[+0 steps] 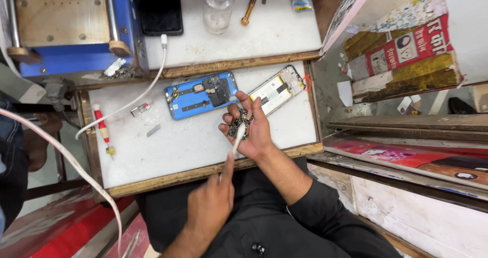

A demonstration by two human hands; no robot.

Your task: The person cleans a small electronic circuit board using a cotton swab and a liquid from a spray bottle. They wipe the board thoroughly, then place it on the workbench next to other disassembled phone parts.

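Note:
My right hand point(254, 131) is raised over the front edge of the white work board point(173, 151) and is shut on a small dark circuit board point(239, 123), gripped between thumb and fingers. My left hand point(211, 202) is lower, over my lap, and pinches a thin white stick-like tool point(238, 140) whose tip touches the circuit board. Just beyond my right hand lie a blue phone back shell point(201, 94) with its inner parts showing and an opened phone frame point(277, 89).
A red-and-white screwdriver point(101, 128) and small metal bits lie on the board's left. A white cable point(145, 90) crosses it. Behind stand a blue machine point(71, 29), a black phone point(160, 9), a clear bottle point(217, 8) and a brass-handled tool point(250, 5). Wooden shelves sit at right.

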